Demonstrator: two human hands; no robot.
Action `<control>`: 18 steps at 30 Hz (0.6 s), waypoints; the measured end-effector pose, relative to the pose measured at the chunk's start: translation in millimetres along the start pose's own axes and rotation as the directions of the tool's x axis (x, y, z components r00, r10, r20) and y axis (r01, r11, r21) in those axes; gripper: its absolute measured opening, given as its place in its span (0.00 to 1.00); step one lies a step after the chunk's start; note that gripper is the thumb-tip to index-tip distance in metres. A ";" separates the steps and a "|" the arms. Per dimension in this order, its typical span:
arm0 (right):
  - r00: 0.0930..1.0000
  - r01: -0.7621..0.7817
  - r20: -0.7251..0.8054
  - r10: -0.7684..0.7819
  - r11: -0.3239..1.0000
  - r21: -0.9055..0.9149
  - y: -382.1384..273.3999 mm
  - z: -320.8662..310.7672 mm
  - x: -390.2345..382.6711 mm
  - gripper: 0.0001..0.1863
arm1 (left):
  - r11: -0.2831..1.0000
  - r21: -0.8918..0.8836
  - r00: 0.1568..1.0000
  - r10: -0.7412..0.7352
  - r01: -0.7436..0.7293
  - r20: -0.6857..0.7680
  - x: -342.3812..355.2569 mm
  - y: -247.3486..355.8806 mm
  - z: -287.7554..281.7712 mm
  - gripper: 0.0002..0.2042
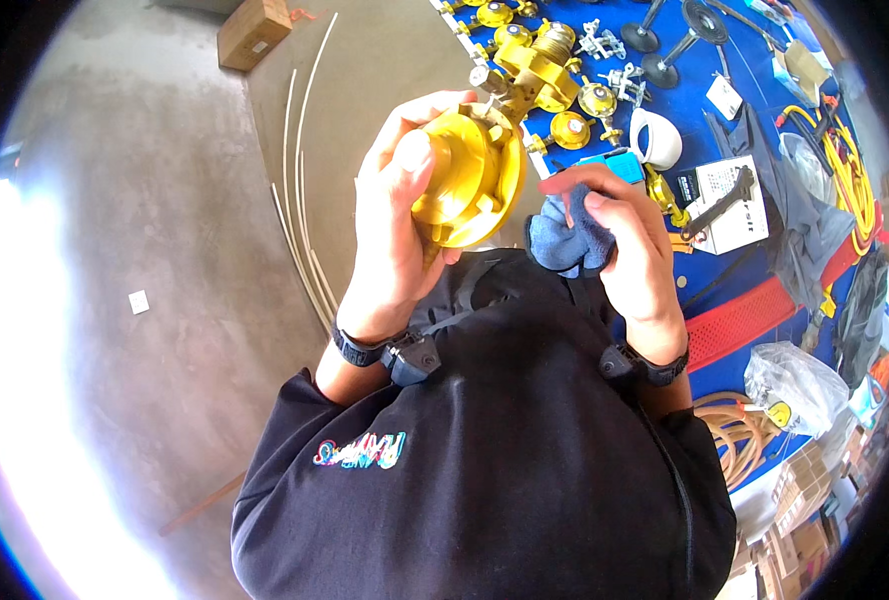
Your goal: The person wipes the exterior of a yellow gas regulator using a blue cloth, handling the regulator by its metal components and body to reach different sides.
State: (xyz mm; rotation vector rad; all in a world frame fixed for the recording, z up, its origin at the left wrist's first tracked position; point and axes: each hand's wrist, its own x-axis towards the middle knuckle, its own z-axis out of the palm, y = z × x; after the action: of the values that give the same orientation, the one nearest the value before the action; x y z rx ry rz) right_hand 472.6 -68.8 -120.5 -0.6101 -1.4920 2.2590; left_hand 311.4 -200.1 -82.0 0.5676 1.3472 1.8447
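Note:
My left hand [389, 205] is wrapped round a large yellow gas regulator [463, 180], its thumb on the round body and its fingers mostly hidden behind. The regulator is held up in front of me, with its fitting end pointing away to the upper right. A crumpled blue-grey cloth [571, 235] is gripped in my right hand [637, 238], a little to the right of the regulator and apart from it. Past the hands, several smaller yellow regulators [571, 130] lie along the left edge of the blue table [700, 262].
On the table are a white ring-shaped part [657, 138], a box with a dark wrench [722, 205], a red perforated strip [743, 325], a coiled tan hose [733, 432] and yellow hoses [858, 180]. A cardboard box [255, 32] and thin pale rods [300, 200] lie on the floor.

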 end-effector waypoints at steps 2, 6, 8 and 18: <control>0.997 0.068 -0.029 -0.070 0.995 -0.080 -1.9 1.6 -2.0 0.10 | 0.997 0.065 0.999 0.037 -0.036 -0.021 0.7 -1.9 1.6 0.27; 0.909 0.366 -0.132 -0.394 0.910 -0.194 -24.3 5.6 -5.8 0.13 | 0.954 0.295 0.993 0.087 -0.060 -0.082 -2.6 2.7 2.7 0.28; 0.774 0.587 -0.084 -0.628 0.760 -0.278 -32.5 9.2 -4.8 0.16 | 0.935 0.349 0.992 0.094 -0.057 -0.089 -6.9 5.6 5.5 0.27; 0.645 0.639 0.182 -0.742 0.394 -0.660 -40.0 23.7 5.0 0.14 | 0.900 0.384 0.970 0.240 -0.206 -0.042 -14.7 5.2 18.3 0.29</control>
State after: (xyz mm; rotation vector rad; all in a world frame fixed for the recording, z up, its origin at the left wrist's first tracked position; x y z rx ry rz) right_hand 458.2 -69.4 -76.0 -0.2057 -1.9989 0.9518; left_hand 332.0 -201.6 -69.7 0.8809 1.7791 1.8125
